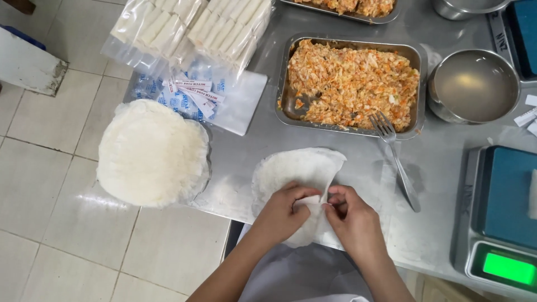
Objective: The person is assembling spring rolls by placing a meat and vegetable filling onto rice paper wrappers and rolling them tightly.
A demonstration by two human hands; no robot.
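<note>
Stainless steel makes up the surface [313, 151] that fills the middle and right of the frame, while pale floor tiles [50, 184] are seen along the left and bottom left. Near the lower centre, a thin round white wrapper [291, 173] is laid flat on the surface, its near edge folded up. That folded edge is pinched between the left hand [282, 212] and the right hand [352, 221], which are brought close together, fingertips closed on the sheet. At centre left, a stack of round white wrappers [151, 154] is seen overhanging the edge of the surface. Above the single wrapper, in the upper centre, a rectangular metal tray [418, 84] is filled with orange shredded filling [352, 84]. A metal fork [397, 162] is rested with its tines on the tray's lower right rim and its handle pointing toward the lower right. Just right of the tray, a round metal bowl [475, 86] is placed. At the upper left of the frame, clear bags of pale finished rolls [196, 28] are piled, with printed plastic packaging [196, 98] lying below them. In the lower right, a scale with a blue platform and a lit green display [503, 223] is seen.
</note>
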